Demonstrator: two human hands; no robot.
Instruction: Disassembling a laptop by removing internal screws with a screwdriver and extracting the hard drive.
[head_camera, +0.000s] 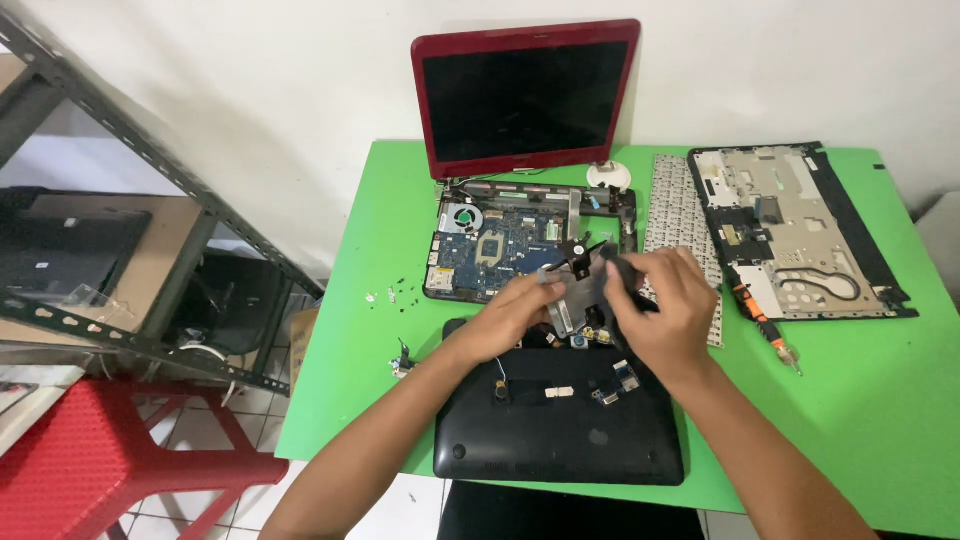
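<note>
- Both hands are on one part: your left hand (515, 310) pinches the left edge of a flat grey metal bracket (578, 290), and your right hand (668, 305) is closed around its right end, fingers curled over a dark piece I can't make out.
- Bracket is held in the air, just above the gap between the open laptop base (530, 235) and the black bottom cover (560, 425).
- Progress, judged from the layout: teardown is well along. Keyboard (680, 215) is out, palmrest frame (800, 230) is off and lying face down, blue board and fan are exposed. Board is still seated in the base; red-lidded screen (527, 95) still attached.
- Small loose connectors sit on the matte, smooth black cover. Screws (392, 293) are scattered on the green bench (860, 400), left of the base.
- Orange-handled screwdriver (765, 325) lies beside the palmrest frame.
</note>
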